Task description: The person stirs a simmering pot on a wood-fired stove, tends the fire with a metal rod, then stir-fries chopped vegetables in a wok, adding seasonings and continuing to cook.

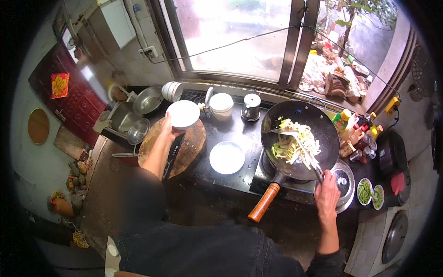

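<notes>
My left hand (169,127) grips the rim of a white bowl (184,114) and holds it over the round wooden chopping board (193,152). Around the wooden handle of the black wok (268,138) nobody's fingers are closed. My right hand (327,194) is shut on the handle of a metal spatula (304,149), whose blade lies in the wok. Pale strips like noodles (300,142), mixed with green leaves, fill the middle of the wok, which sits on a cooktop (256,180). A white plate (227,157) rests on the dark counter between board and wok.
A glass lid (342,183) lies under my right hand. Several sauce bottles (354,135) crowd the right side, near two small bowls of chopped greens (364,191). A white tub (221,105) and metal pot (251,107) stand by the window; a sink (124,117) is left.
</notes>
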`<state>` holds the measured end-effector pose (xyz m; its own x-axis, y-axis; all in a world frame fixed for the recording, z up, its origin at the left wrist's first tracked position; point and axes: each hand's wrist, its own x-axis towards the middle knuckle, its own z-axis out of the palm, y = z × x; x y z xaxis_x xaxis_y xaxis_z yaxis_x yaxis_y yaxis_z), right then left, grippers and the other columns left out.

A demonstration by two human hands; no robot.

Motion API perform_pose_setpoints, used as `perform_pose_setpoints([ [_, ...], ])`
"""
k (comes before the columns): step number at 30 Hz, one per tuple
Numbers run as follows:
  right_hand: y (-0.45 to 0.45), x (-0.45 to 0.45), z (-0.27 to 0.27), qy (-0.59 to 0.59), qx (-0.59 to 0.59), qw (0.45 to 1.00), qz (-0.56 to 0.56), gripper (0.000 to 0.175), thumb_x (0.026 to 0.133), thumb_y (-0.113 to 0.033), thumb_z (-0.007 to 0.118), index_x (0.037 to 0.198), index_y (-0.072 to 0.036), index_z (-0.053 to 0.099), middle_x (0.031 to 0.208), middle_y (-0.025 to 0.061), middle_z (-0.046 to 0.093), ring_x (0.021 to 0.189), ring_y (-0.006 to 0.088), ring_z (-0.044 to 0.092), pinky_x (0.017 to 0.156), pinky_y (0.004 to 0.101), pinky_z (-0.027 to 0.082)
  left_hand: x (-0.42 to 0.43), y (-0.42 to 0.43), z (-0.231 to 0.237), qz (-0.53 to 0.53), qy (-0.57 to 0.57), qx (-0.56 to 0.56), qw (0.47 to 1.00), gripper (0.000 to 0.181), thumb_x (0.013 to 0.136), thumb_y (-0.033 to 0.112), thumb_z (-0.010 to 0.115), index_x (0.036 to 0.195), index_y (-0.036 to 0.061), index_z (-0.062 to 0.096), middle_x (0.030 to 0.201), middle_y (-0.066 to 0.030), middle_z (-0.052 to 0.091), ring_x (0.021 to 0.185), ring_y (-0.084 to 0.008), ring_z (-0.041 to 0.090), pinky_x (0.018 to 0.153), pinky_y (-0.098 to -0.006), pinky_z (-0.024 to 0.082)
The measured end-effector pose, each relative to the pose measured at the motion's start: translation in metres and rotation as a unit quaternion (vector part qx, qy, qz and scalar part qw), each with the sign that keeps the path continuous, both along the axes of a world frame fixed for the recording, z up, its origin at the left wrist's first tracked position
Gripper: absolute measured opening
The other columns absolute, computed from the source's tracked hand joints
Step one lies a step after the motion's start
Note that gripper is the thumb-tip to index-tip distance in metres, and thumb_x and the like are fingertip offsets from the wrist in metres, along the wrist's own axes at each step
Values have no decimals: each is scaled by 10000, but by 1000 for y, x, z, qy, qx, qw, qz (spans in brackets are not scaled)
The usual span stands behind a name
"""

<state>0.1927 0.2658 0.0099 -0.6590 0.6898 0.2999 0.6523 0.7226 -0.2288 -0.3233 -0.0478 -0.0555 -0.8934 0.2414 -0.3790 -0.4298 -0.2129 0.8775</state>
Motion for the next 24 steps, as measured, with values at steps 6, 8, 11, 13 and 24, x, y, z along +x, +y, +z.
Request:
perform_pose_setpoints([
  [6,18,33,78,-53,149,987,22,356,838,-55,595,1165,-195,593,849,102,531,728,305,613,595,428,488,-37,-9,-133,117,-132,3,984,617,943,608,460,1364,157,453,1316,-147,529,1150,-342,549,942,-550,504],
  [8,6,58,108,-106,172,979,-4,322,840,-57,591,1124,-206,615,808,85,519,700,281,609,573,422,478,-42,2,-157,147,-169,13,975,593,935,564,520,1345,138,473,1293,-157,539,1138,-345,553,905,-526,542],
  [11,-5,75,126,-199,206,958,-1,325,808,-51,615,1089,-213,632,778,74,526,669,273,615,560,418,486,-30,19,-164,167,-197,56,964,664,909,561,573,1320,48,480,1256,-183,547,1097,-390,563,881,-532,556],
  [13,-1,63,114,-230,154,961,0,321,813,-67,617,1091,-228,625,790,83,520,701,281,613,568,417,481,-13,28,-146,195,-135,-4,971,664,913,549,582,1306,24,481,1253,-182,549,1085,-398,571,851,-521,563],
  [24,88,45,117,-212,144,963,-87,181,846,-211,655,1009,-139,621,864,129,623,777,336,662,619,463,506,289,67,-3,-549,20,48,834,446,941,199,627,1299,-10,461,1062,-108,634,942,-167,648,780,-292,532],
])
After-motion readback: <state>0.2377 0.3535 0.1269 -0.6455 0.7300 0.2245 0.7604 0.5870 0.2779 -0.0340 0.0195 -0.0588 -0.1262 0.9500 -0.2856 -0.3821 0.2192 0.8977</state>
